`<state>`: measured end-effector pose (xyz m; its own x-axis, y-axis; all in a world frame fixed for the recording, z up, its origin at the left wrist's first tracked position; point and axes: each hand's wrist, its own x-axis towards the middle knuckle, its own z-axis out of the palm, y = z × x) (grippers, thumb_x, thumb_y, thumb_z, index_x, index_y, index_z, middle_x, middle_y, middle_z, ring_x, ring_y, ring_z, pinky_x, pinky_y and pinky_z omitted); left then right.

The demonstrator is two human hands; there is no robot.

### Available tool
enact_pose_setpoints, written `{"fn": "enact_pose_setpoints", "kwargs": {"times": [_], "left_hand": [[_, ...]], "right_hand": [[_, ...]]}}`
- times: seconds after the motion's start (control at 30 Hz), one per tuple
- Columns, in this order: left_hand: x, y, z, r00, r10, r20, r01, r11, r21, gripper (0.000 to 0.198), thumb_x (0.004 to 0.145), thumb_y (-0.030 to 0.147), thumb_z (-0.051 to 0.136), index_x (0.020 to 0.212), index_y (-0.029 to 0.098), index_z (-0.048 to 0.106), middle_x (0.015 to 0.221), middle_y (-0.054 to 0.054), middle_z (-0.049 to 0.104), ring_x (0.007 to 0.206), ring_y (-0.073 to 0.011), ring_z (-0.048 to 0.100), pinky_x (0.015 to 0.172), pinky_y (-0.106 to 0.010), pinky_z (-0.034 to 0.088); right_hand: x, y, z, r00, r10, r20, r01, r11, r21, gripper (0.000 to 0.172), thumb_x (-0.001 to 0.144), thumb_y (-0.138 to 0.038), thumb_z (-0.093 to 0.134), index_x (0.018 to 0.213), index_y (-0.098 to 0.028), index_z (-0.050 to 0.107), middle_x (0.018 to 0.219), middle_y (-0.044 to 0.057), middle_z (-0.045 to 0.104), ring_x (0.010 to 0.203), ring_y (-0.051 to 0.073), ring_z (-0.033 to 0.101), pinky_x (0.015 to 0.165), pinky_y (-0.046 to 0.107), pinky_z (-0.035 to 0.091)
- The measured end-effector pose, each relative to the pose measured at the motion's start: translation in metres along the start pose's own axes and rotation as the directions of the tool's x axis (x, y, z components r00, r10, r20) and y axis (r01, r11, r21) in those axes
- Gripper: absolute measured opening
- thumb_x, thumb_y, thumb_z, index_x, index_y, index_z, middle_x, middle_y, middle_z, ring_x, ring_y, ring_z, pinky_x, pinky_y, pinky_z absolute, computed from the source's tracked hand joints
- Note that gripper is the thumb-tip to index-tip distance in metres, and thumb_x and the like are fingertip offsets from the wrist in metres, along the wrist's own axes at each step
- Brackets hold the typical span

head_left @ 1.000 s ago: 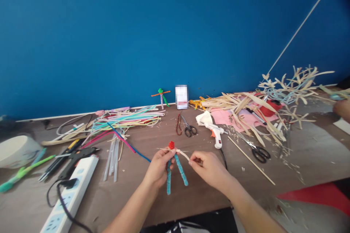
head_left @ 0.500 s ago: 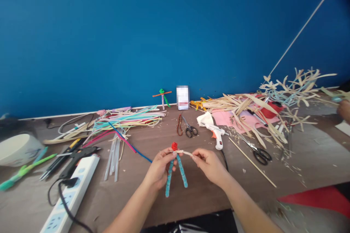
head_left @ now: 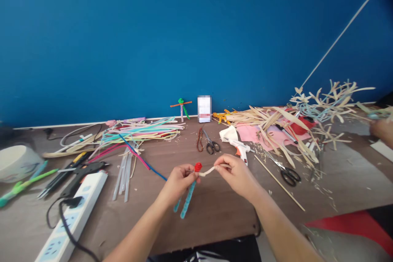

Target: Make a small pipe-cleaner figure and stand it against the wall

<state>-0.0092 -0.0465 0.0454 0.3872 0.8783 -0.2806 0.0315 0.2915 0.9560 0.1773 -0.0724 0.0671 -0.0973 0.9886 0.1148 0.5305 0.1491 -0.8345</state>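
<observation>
My left hand (head_left: 176, 182) is closed round a small stick figure (head_left: 188, 198) with a red head and two light-blue wrapped legs that hang down toward me. My right hand (head_left: 235, 174) pinches a pale flat strip (head_left: 208, 169) that runs from the figure's neck to my fingers. Both hands hover just above the brown table (head_left: 215, 213), near its front edge.
Coloured strips (head_left: 141, 131) lie at the left, with a black glue gun (head_left: 82, 172), a white power strip (head_left: 70, 221) and a white bowl (head_left: 15, 163). Behind are scissors (head_left: 211, 144), a white glue gun (head_left: 241, 149), pale leaf strips (head_left: 276, 125), larger scissors (head_left: 284, 172) and another person's hand (head_left: 380, 129).
The figure has tilted so its legs swing down to the left. My right hand rose a little and drew the pale strip out to the right.
</observation>
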Motion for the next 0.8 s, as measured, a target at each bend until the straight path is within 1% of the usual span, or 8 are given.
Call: {"fn": "enact_pose_setpoints", "kwargs": {"times": [0.13,0.27,0.4,0.5,0.57,0.63,0.7,0.8], "left_hand": [[0.000,-0.003,0.002,0.982,0.134,-0.136,-0.120,0.987,0.106,0.017,0.061,0.029,0.063,0.055,0.014,0.059,0.046,0.002,0.050,0.041,-0.0068,0.037,0.041,-0.018,0.024],[-0.002,-0.005,0.005,0.923,0.250,-0.292,-0.220,0.966,0.133,0.013,0.062,0.025,0.061,0.055,0.015,0.061,0.055,-0.001,0.056,0.053,-0.0113,0.048,0.050,-0.019,0.033],[-0.002,-0.009,0.010,0.926,0.174,-0.335,-0.197,0.980,-0.036,0.013,0.063,0.027,0.060,0.058,0.015,0.058,0.053,0.000,0.054,0.045,-0.0079,0.043,0.043,-0.017,0.030],[-0.001,-0.013,0.011,0.971,-0.038,-0.235,-0.030,0.961,-0.276,0.019,0.064,0.031,0.059,0.056,0.014,0.055,0.041,0.006,0.037,0.034,-0.0032,0.026,0.034,-0.016,0.018],[-0.001,-0.013,0.009,0.985,-0.160,-0.066,0.122,0.913,-0.388,0.021,0.063,0.031,0.059,0.054,0.013,0.053,0.040,0.007,0.032,0.034,-0.0019,0.022,0.033,-0.015,0.014],[-0.002,-0.010,0.007,0.971,-0.222,0.088,0.239,0.872,-0.428,0.018,0.061,0.028,0.061,0.056,0.012,0.053,0.044,0.006,0.037,0.034,-0.0010,0.022,0.032,-0.015,0.012],[-0.003,-0.006,0.005,0.965,-0.215,0.151,0.258,0.878,-0.402,0.016,0.061,0.025,0.061,0.058,0.012,0.054,0.047,0.005,0.042,0.035,-0.0006,0.023,0.032,-0.015,0.011],[-0.006,0.001,0.003,0.983,-0.135,0.128,0.169,0.936,-0.308,0.017,0.063,0.026,0.060,0.057,0.012,0.053,0.044,0.005,0.041,0.034,-0.0009,0.023,0.032,-0.015,0.012]], "right_hand": [[-0.012,-0.023,0.004,0.997,-0.071,-0.029,0.066,0.987,-0.148,0.012,0.077,-0.021,0.045,0.073,-0.020,0.056,0.073,0.002,0.058,0.068,0.013,0.052,0.060,0.023,0.038],[-0.028,-0.025,0.023,1.000,-0.008,-0.013,0.007,0.994,-0.109,0.011,0.076,-0.019,0.046,0.072,-0.020,0.056,0.068,0.000,0.058,0.061,0.012,0.052,0.058,0.022,0.038],[-0.040,-0.015,0.042,1.000,0.016,-0.009,-0.016,0.999,-0.039,0.014,0.078,-0.019,0.044,0.076,-0.020,0.058,0.070,0.001,0.060,0.064,0.013,0.054,0.061,0.023,0.039],[-0.041,-0.004,0.047,0.999,-0.031,-0.020,0.030,0.996,-0.082,0.016,0.079,-0.018,0.043,0.078,-0.020,0.058,0.072,0.002,0.059,0.065,0.013,0.054,0.061,0.023,0.038],[-0.035,0.006,0.046,0.998,-0.051,-0.048,0.045,0.991,-0.128,0.017,0.079,-0.018,0.042,0.077,-0.020,0.058,0.072,0.002,0.059,0.066,0.014,0.054,0.062,0.024,0.038],[-0.026,0.019,0.042,0.995,-0.029,-0.097,0.014,0.988,-0.155,0.017,0.078,-0.017,0.042,0.077,-0.019,0.059,0.073,0.004,0.060,0.068,0.016,0.054,0.064,0.026,0.039],[-0.016,0.028,0.035,0.994,0.029,-0.102,-0.042,0.991,-0.128,0.020,0.076,-0.016,0.042,0.083,-0.018,0.061,0.078,0.005,0.062,0.072,0.017,0.056,0.067,0.027,0.040],[-0.006,0.028,0.020,0.995,0.060,0.079,-0.055,0.997,-0.056,0.028,0.073,-0.015,0.046,0.096,-0.020,0.060,0.090,0.005,0.062,0.081,0.018,0.056,0.074,0.029,0.041]]}}
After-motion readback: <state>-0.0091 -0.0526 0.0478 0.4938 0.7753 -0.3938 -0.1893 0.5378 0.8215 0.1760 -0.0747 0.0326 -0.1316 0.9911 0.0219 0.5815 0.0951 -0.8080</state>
